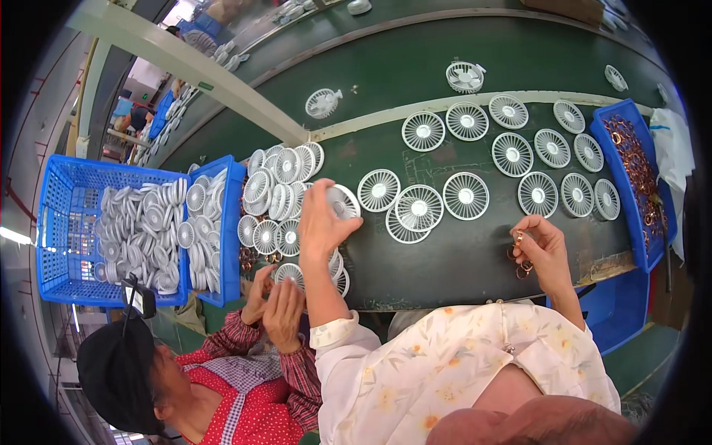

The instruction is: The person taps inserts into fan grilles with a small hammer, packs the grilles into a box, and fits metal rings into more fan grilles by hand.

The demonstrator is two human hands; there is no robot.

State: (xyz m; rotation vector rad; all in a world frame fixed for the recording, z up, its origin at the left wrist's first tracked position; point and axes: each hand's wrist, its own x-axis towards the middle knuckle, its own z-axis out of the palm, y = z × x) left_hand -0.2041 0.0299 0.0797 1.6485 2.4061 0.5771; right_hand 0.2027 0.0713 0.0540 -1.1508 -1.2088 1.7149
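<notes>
My left hand (320,230) grips a white round fan grille (345,200) between thumb and fingers, tilted, beside a pile of similar grilles (283,167) on the left of the dark work table. Between finger and thumb of my right hand (545,256) are several small copper-coloured rings (524,268), held above the table's near right part. Flat on the table between and beyond my hands lie several fan grilles; one grille (419,208) overlaps another grille (404,231). More grilles stand in rows on the right, such as this grille (538,194).
A blue bin of copper-coloured rings (597,122) borders the table's right end. Blue baskets (70,222) full of grilles stand at the left. A co-worker's hands (282,308) work close to my left forearm. Beyond a pale rail, a green conveyor (400,67) carries fan parts (465,76).
</notes>
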